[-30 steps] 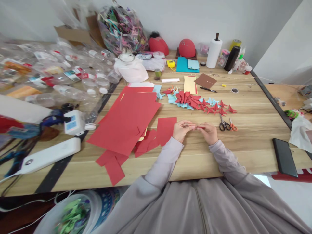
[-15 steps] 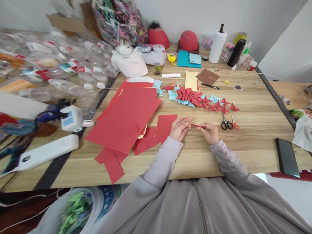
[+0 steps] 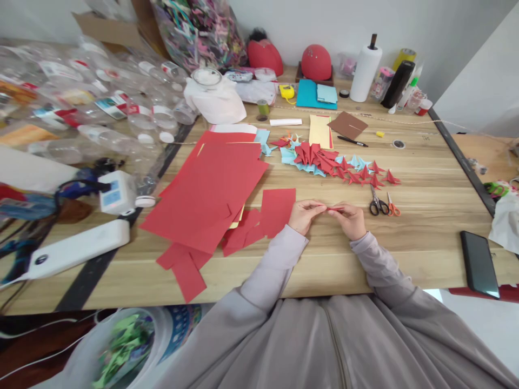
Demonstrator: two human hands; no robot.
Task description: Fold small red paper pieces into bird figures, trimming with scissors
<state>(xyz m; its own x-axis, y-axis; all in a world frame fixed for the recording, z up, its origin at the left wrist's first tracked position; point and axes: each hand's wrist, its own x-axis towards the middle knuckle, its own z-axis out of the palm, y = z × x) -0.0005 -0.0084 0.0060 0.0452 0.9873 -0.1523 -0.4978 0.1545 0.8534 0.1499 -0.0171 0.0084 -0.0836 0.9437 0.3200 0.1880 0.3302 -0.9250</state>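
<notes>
Between my two hands is a small piece of folded red paper (image 3: 334, 208), mostly covered by the fingers. My left hand (image 3: 305, 215) pinches its left end with thumb and fingertips. The fingers of my right hand (image 3: 351, 220) are closed on its other end. Just left of my left hand lies a red paper square (image 3: 278, 212). Beyond the hands is a row of folded red paper pieces (image 3: 310, 154), with light blue folded pieces (image 3: 311, 168) among them.
Large red sheets (image 3: 211, 189) and red offcuts (image 3: 188, 273) lie to the left. Black-handled scissors (image 3: 378, 205) and orange-handled scissors (image 3: 392, 207) lie right of my hands. A phone (image 3: 480, 262) rests at the right edge. Plastic bottles (image 3: 113, 140) crowd the far left.
My left hand has moved right, its fingers closing on the left end of the folded red paper. My right hand stays in about the same place, still holding it.
</notes>
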